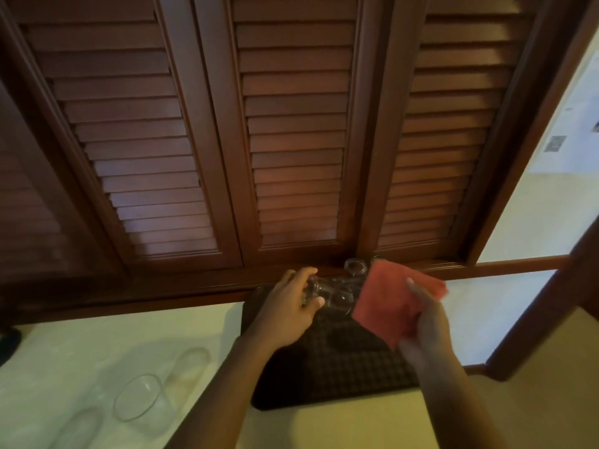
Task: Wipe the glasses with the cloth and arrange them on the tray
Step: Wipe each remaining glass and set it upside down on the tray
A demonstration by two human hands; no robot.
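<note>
Head view, taking the dark checked tray (340, 377) as the landmark: nearest the camera, left of the tray on the pale counter (64, 367), lie several clear glasses (137, 398), so blurred and transparent that their number and whether they stand or lie cannot be told. Both forearms are cut off by the bottom edge. Over the tray's right side, the right hand (428, 328) pinches a red, soft-looking square cloth (389, 303), fingers curled onto its lower edge; the cloth hangs above the tray and hides that corner. At the tray's far left corner, the left hand (291, 306) has its fingers curled round a clear glass (312, 291), whose outline is hard to make out against the dark weave. More glassware (355, 267) sits at the tray's far edge, partly hidden by the cloth. Beyond the tray rise brown wooden louvred shutters (291, 124).
</note>
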